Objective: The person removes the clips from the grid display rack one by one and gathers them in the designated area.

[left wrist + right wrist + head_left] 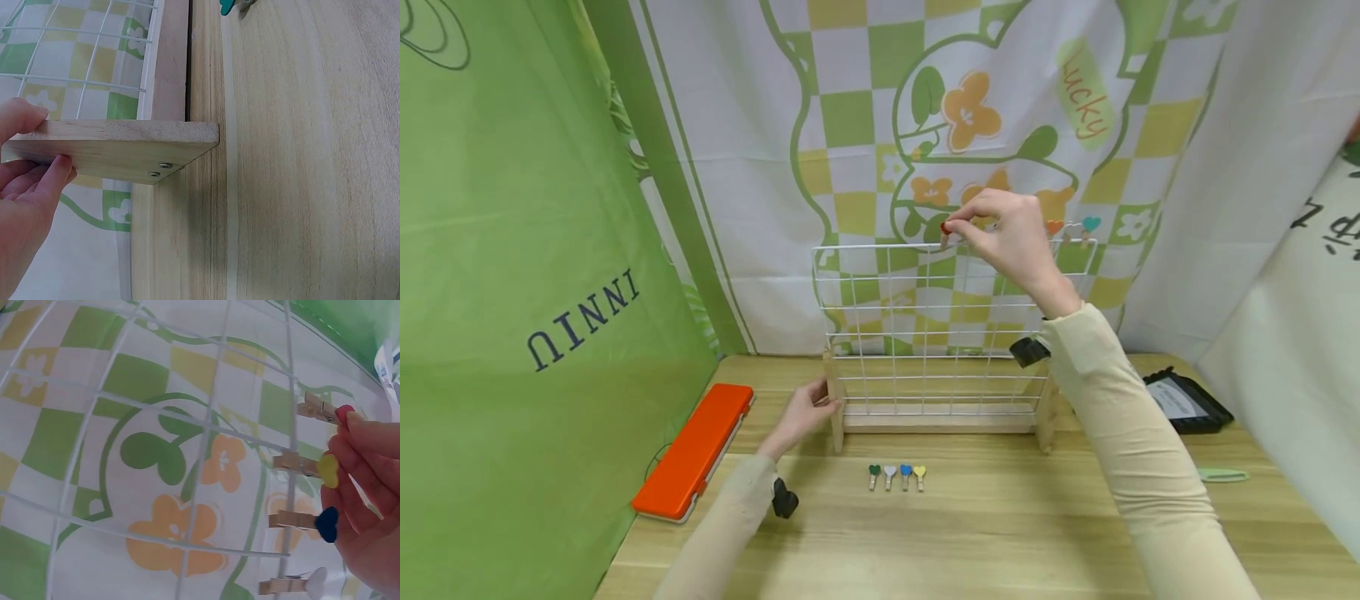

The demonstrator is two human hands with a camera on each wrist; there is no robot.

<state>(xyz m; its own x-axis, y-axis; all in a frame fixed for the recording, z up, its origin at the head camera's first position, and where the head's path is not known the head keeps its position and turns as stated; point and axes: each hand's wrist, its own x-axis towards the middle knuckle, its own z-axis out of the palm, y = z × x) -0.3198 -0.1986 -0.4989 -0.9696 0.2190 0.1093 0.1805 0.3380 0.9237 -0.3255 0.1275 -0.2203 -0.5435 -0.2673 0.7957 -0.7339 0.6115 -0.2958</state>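
At the top wire of a white grid rack, my right hand pinches a small wooden clothespin with a red heart, its jaw end right at the wire. In the right wrist view, clothespins with a yellow heart, a dark blue heart and a white heart sit along that wire beside my fingers. My left hand grips the rack's wooden side leg, thumb on one face and fingers on the other.
Several heart clothespins lie in a row on the table before the rack. More, including a teal heart one, are on the wire's right end. An orange case lies left; a black tray and pale green item lie right.
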